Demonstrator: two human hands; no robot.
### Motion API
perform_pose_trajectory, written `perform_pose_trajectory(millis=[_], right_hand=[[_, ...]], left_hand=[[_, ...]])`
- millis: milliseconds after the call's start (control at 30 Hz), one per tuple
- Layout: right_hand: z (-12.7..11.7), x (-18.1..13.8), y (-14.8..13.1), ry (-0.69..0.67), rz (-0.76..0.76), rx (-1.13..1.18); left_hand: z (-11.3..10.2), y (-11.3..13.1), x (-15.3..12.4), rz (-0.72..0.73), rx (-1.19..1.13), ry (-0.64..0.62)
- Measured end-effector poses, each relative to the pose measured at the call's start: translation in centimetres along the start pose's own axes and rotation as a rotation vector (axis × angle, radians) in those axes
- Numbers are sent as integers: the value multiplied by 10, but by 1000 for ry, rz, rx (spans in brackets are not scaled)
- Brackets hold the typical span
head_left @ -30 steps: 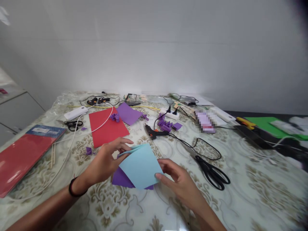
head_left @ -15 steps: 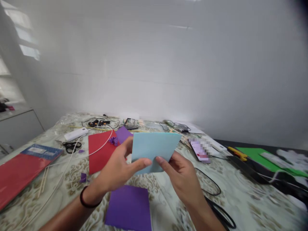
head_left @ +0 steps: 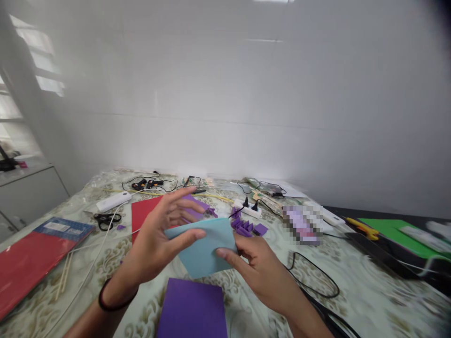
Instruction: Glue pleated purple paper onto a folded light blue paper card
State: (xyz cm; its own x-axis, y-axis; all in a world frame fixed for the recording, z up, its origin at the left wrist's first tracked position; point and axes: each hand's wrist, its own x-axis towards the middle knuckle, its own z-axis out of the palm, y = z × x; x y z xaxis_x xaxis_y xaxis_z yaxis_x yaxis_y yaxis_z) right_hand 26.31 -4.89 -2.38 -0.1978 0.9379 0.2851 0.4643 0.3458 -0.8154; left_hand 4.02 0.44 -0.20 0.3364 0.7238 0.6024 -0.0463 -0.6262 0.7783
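A light blue paper sheet (head_left: 204, 246) is held above the table between both hands. My left hand (head_left: 158, 241) grips its left edge, thumb on top and the other fingers spread behind it. My right hand (head_left: 262, 267) pinches the sheet's lower right corner between thumb and fingers. A purple sheet (head_left: 193, 310) lies flat on the table just below the hands. A black band sits on my left wrist.
On the patterned tablecloth (head_left: 366, 295) lie a red sheet (head_left: 143, 211), a red paper pack (head_left: 28, 258), small scissors (head_left: 107, 218), wooden sticks (head_left: 65, 274), a white cable, purple folded pieces (head_left: 246, 227), a power strip (head_left: 248, 209), a phone (head_left: 302, 225), black cords and green paper (head_left: 391, 230).
The blue sheet was lifted off the purple sheet, held upright, and is now tilted flatter and lower. My left fingers have spread open behind it. The camera view has tilted up.
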Motion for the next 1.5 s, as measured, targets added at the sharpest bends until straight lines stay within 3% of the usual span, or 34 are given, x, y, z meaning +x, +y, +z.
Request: perform_pose_trajectory(millis=[100,167,233,333,400,533,667,767,833,900,1000,1067,1133,1300,1400,1500], right_hand=[[-4,-2,-2,-13,-41,-136],[-5,-3,-3,-25,-40,-108],[-5,-3,-2,23,-7,6],[2,0,3,206,64,282],[10,4,9,293,98,456],[24,8,19,408,155,597],[15,5,17,444,151,540],[3,-4,15,372,149,394],[1,-13,22,299,190,292],[5,-24,34,213,254,248],[17,-41,52,123,341,284],[23,-54,60,90,387,325],[26,-70,65,64,430,357],[21,-126,81,34,578,320],[21,-151,89,98,696,344],[27,-157,92,162,701,254]], left_hand=[[-11,5,-2,132,218,-109],[-14,6,-3,198,330,-123],[-12,3,-4,184,372,-11],[0,-4,-4,43,310,321],[10,-10,-4,-14,235,462],[26,-17,-5,-35,170,482],[18,-17,-1,-17,114,330],[2,-13,-3,67,329,191],[-7,-14,-10,85,506,25],[-11,-21,-20,2,534,-176],[-5,-39,-40,-255,370,-403],[4,-50,-56,-397,253,-472],[13,-57,-73,-431,215,-502],[22,-82,-116,-163,507,-728],[16,-103,-129,-7,675,-882],[-3,-117,-132,32,775,-881]])
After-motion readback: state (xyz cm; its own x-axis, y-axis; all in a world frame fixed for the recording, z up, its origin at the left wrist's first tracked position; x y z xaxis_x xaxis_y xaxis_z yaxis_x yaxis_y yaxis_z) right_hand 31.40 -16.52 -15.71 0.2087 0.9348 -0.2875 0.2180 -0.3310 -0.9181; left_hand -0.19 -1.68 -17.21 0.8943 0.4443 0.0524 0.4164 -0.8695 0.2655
